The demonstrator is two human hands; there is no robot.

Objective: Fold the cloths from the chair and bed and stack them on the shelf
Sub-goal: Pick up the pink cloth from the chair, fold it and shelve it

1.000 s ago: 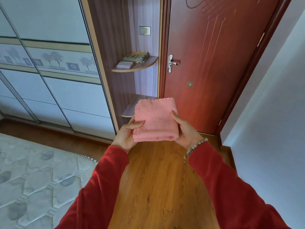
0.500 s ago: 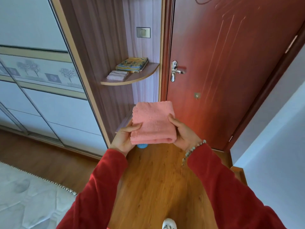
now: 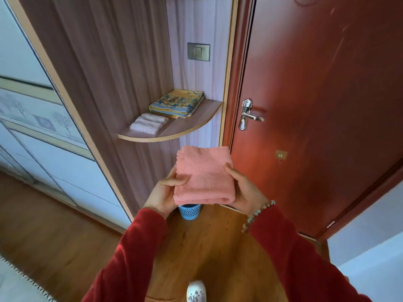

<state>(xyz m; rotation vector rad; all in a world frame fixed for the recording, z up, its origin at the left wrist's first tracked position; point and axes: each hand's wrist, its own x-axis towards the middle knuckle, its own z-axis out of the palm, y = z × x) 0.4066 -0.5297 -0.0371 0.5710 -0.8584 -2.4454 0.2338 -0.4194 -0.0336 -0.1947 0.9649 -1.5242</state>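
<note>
Nubbly pink terry cloth (image 3: 204, 175); matt wood-grain shelf (image 3: 185, 127); glossy red door (image 3: 316, 105); shiny metal handle (image 3: 248, 114)

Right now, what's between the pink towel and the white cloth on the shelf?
In the head view, nothing: only the shelf's front edge and wall panel separate the pink towel from the white cloth.

My hands hold folded pink cloth (image 3: 204, 178) flat below shelf (image 3: 174, 132); white cloth (image 3: 148, 125) and yellow-blue cloth (image 3: 176, 103) folded there.
</note>
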